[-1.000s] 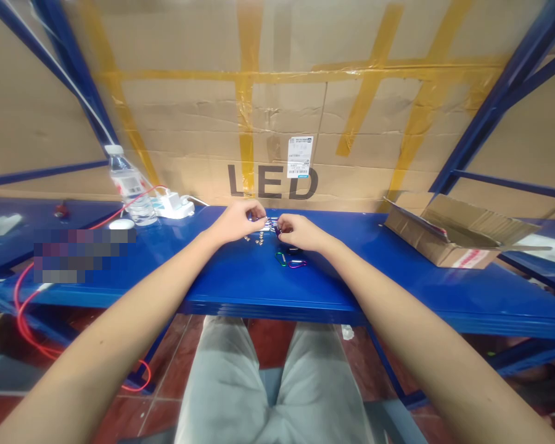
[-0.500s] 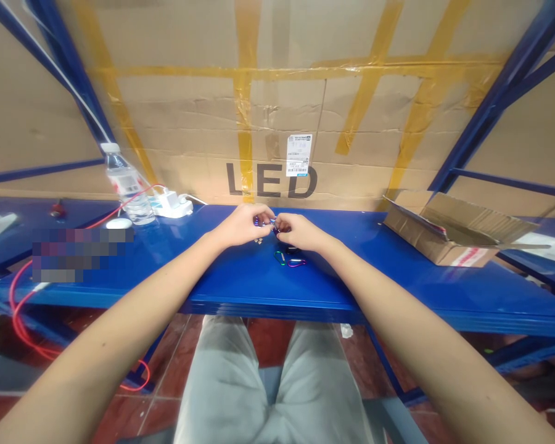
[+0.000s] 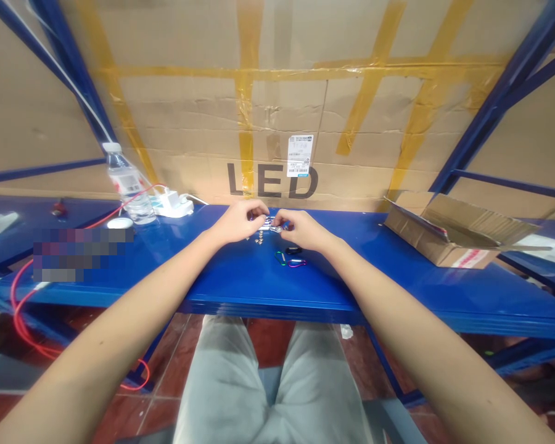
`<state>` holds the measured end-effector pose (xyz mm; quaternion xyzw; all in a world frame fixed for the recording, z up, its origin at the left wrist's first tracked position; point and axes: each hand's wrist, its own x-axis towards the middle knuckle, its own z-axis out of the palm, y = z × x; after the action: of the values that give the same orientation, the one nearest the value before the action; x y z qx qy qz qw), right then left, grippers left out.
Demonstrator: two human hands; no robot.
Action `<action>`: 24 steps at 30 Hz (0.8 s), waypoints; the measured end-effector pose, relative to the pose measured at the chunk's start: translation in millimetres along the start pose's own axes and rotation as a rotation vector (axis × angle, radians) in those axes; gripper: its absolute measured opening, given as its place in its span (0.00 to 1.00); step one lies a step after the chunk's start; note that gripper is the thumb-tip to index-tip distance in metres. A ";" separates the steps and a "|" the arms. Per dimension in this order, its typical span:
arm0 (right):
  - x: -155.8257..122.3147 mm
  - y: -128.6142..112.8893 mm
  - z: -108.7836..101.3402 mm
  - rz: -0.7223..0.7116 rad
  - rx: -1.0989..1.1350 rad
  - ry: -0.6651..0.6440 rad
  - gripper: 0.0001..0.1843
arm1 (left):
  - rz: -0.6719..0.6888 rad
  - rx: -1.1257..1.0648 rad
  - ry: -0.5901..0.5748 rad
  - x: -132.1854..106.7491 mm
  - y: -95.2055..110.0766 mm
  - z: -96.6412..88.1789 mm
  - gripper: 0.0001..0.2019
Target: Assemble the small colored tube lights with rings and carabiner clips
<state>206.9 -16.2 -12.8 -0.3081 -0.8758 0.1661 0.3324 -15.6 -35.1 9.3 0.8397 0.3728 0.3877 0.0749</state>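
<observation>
1. The left hand (image 3: 240, 220) is curled, thumb and fingertips pinching the left end of a silvery bundle (image 3: 270, 226); the bundle sits in the narrow gap between the two hands, toward the rear of the bench (image 3: 277, 290).
2. The right hand (image 3: 303, 228) is bent inward, its thumb and fingers gripping the other end of that bundle – its separate parts are too small to make out.
3. Just in front of the bundle, small brassy pieces (image 3: 259, 239) lie on the bench, near the left hand.
4. Near the right hand lie a black clip (image 3: 293, 250), a green carabiner (image 3: 280, 259) and a magenta carabiner (image 3: 298, 263); a wide stretch of blue surface runs from them to the front edge.
5. Both forearms cross that front edge, well apart, with blue surface between them.
6. To the right, more blue surface leads to an open cardboard box (image 3: 416, 237), flaps spread outward.
7. To the left, beyond another stretch, stand a white power strip (image 3: 178, 210) and a water bottle (image 3: 130, 190); a red cable (image 3: 22, 302) hangs over the front edge.
8. Behind the hands, the bench's rear edge meets a large taped carton (image 3: 189, 135) – little depth there.
</observation>
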 end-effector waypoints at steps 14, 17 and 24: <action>0.0 -6.3 1.4 0.058 -0.017 0.049 0.06 | 0.300 0.266 -0.128 -4.1 13.7 7.4 0.15; 0.1 -6.7 1.4 0.044 -0.028 0.056 0.06 | 0.350 0.432 -0.147 -5.1 17.5 8.2 0.16; 0.3 -4.6 0.7 0.018 -0.112 0.014 0.10 | 0.338 0.630 -0.143 -4.3 26.4 15.4 0.17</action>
<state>204.2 -19.5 -10.8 -0.3351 -0.8786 0.1177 0.3192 8.5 -54.3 7.0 0.8964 0.3237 0.2010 -0.2264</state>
